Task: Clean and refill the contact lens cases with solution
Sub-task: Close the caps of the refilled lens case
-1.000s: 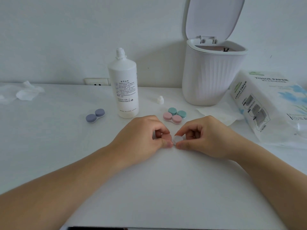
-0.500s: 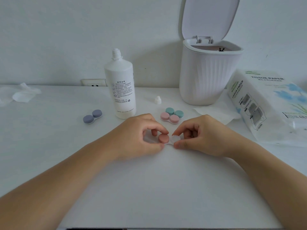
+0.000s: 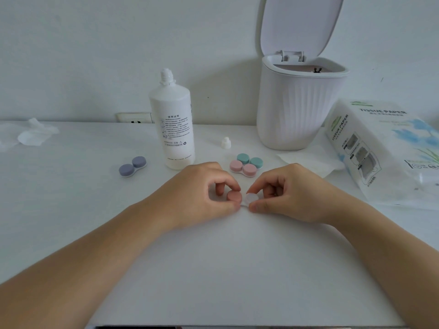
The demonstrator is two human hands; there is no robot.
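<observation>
A contact lens case lies on the white table between my hands. My left hand (image 3: 202, 191) pinches its reddish-brown cap (image 3: 234, 195) with thumb and forefinger. My right hand (image 3: 285, 191) pinches the case's white uncapped cup (image 3: 251, 199). Behind them lie a pink-capped case (image 3: 242, 167) and a teal-capped case (image 3: 250, 160) side by side. A purple-capped case (image 3: 132, 166) lies further left. The white solution bottle (image 3: 174, 129) stands uncapped behind my left hand, and its small white cap (image 3: 226, 142) sits to its right.
A white ribbed bin (image 3: 294, 110) with its lid raised stands at the back right. A tissue paper pack (image 3: 384, 148) lies at the right, with a loose tissue sheet (image 3: 311, 163) in front of the bin. Crumpled tissues (image 3: 33, 135) lie at the far left. A wall socket (image 3: 134, 118) sits behind the bottle.
My left fingers have shifted so the reddish-brown cap shows between thumb and forefinger; a second ago they covered it. Both hands stay at the case.
</observation>
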